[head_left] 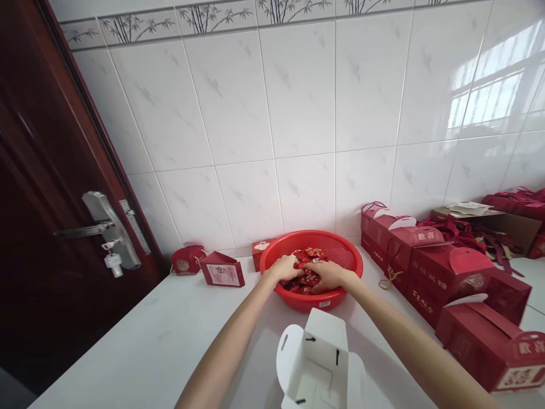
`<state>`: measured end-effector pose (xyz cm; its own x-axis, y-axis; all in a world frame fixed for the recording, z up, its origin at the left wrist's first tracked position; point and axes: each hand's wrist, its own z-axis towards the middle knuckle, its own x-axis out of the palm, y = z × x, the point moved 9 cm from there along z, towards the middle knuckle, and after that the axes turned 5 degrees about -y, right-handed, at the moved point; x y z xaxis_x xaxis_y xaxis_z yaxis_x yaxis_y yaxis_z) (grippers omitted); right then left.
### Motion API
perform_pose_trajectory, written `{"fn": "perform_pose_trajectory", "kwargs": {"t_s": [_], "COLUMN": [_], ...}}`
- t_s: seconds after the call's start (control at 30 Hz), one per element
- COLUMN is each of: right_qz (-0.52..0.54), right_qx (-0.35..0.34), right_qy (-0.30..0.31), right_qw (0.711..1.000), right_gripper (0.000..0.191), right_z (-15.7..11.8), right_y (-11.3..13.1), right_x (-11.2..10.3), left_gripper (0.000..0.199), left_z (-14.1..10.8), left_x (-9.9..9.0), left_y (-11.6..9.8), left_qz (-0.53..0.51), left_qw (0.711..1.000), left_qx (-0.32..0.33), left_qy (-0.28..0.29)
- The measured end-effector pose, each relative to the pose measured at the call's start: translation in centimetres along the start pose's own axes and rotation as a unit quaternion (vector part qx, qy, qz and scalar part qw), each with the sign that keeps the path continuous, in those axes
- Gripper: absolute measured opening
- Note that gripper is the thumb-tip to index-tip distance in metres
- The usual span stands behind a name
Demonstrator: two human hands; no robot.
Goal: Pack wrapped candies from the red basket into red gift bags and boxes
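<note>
within a red plastic colander (348,258), beyond an open white-lined carton (320,353), the left hand (284,269) and right hand (327,275) have red-wrapped packets (307,279) beneath and between them, both stretched forward; whether either grasps any, i cannot tell.

Bright daylight lit the worktop (128,346); window glare (487,102) whitened the wall tiles (302,91) above its right edge; the door (38,170) past its left edge sat dim; wide-angle stretch slanted the outermost tiles.

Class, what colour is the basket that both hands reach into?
The basket is bright red, seen best in the head view.
</note>
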<state>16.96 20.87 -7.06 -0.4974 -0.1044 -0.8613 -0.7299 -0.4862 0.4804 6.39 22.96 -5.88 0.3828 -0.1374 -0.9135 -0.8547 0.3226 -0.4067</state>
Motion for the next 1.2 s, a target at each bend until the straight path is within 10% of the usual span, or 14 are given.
{"fn": "perform_pose_trajectory", "kwargs": {"t_s": [0.33,0.57,0.77,1.0,1.2], "right_qz": [0.240,0.437,0.523,0.505,0.479], "right_qx": [0.023,0.011,0.065,0.054,0.030], "right_qy": [-0.179,-0.155,-0.228,-0.255,-0.188], "right_qw": [0.954,0.886,0.819,0.823,0.857], "right_gripper": [0.040,0.048,0.059,0.050,0.047], "right_z": [0.1,-1.2,-1.7,-2.1,-1.9], "right_y": [-2.7,-1.7,-3.2,-3.0,-1.6], "right_x": [-4.0,-4.5,-5.3,-5.9,-5.4], "left_gripper": [0.033,0.042,0.042,0.040,0.042], "left_z": [0.4,-0.4,-1.1,-1.2,-0.8], "left_x": [-2.3,-1.9,-1.6,-0.7,-1.9], "left_y": [1.3,0.7,-1.1,-1.7,-0.8], "left_qz": [-0.207,-0.413,-0.401,-0.413,-0.471], "left_qw": [0.962,0.901,0.910,0.903,0.875], "left_qx": [0.045,0.063,0.100,0.113,0.100], "left_qy": [-0.171,-0.114,-0.030,0.024,-0.054]}}
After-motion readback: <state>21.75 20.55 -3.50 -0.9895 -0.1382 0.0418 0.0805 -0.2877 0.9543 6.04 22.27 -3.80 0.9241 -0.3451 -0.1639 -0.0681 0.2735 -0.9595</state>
